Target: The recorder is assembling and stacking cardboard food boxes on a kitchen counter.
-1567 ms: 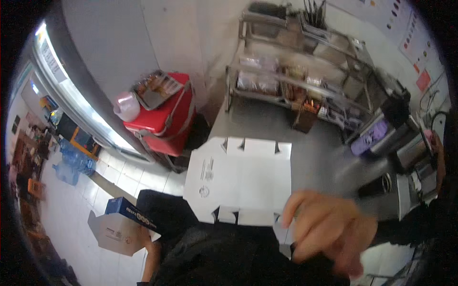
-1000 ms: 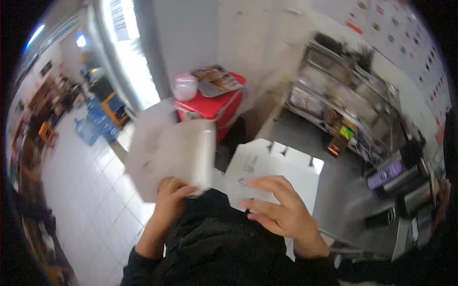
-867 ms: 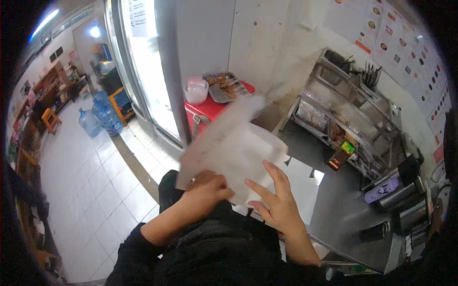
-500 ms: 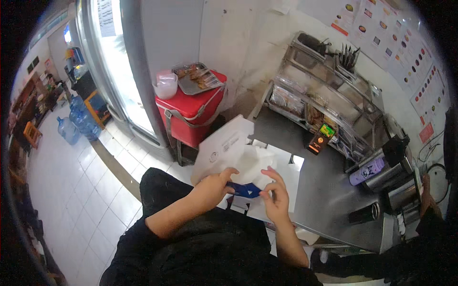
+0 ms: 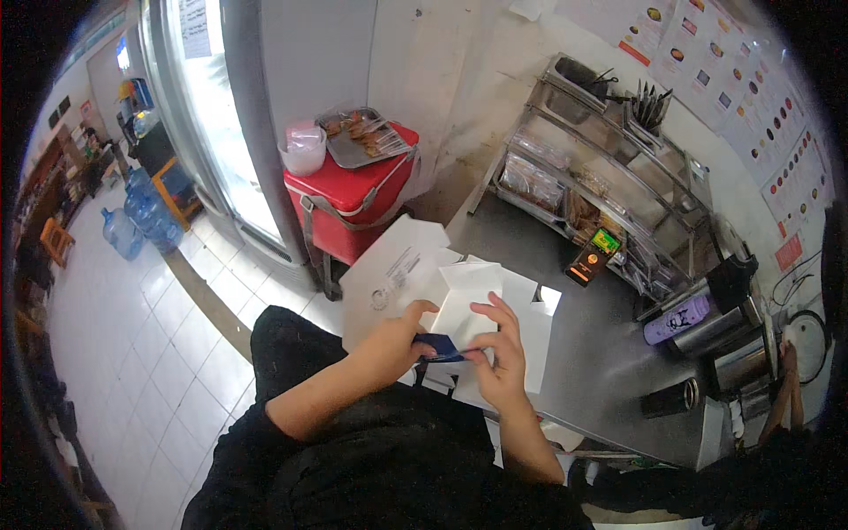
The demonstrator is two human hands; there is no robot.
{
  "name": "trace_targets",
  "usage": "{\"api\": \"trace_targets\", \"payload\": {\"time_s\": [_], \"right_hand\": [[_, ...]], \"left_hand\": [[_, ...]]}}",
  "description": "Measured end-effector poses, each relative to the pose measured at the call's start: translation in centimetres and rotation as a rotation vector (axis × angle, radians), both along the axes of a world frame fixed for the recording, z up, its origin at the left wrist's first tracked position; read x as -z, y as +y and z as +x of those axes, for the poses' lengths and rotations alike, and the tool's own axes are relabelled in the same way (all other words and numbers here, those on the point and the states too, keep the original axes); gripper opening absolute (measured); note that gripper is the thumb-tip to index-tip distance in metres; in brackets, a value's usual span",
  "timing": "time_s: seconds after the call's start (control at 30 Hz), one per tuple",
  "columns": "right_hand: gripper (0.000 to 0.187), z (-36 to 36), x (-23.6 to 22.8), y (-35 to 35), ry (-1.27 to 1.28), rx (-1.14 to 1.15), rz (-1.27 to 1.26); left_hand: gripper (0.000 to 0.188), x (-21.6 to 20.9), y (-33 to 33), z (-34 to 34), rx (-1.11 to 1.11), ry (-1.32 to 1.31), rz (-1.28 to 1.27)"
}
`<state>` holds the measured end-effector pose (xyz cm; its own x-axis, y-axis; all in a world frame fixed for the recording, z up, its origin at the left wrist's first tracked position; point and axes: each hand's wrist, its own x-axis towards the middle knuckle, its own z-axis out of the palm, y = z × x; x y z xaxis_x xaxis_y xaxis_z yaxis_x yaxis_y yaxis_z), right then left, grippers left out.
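Observation:
A white cardboard box [image 5: 466, 305], partly folded up, is held over the near edge of a grey steel counter [image 5: 609, 344]. My left hand [image 5: 393, 344] grips its lower left side, where a dark blue panel [image 5: 439, 347] shows between my hands. My right hand [image 5: 496, 358] pinches the box from the right, fingers spread over its white wall. Under the box lies a flat white box blank [image 5: 389, 274] with notched flaps.
A red cooler [image 5: 349, 190] carrying a metal tray of skewers [image 5: 362, 137] and a plastic tub [image 5: 303, 146] stands left of the counter. At the back a steel rack [image 5: 601, 168], a small lit device [image 5: 594, 256] and a purple tumbler [image 5: 678, 320]. Another person's arm [image 5: 782, 397] shows at right.
I brought a flat white blank in from the left onto the counter stack. Both hands then closed on it, and it now stands partly folded between them.

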<state>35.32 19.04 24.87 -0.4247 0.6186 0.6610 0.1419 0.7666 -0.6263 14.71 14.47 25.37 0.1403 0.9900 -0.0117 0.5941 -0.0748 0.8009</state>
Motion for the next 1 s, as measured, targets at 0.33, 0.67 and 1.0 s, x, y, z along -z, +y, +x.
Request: {"api": "trace_targets", "payload": {"time_s": [0.33, 0.67, 1.0], "right_hand": [[0.013, -1.5, 0.6, -1.6, -0.165, 0.396, 0.238], [0.026, 1.1, -2.3, -1.3, -0.406, -0.013, 0.013], [0.019, 0.5, 0.6, -2.3, -0.301, 0.22, 0.174]], "left_hand": [[0.073, -0.2, -0.4, 0.8, 0.051, -0.04, 0.04], [0.089, -0.5, -1.8, 0.5, 0.14, 0.002, 0.082], [0.081, -0.1, -1.6, 0.7, 0.139, -0.007, 0.017]]}}
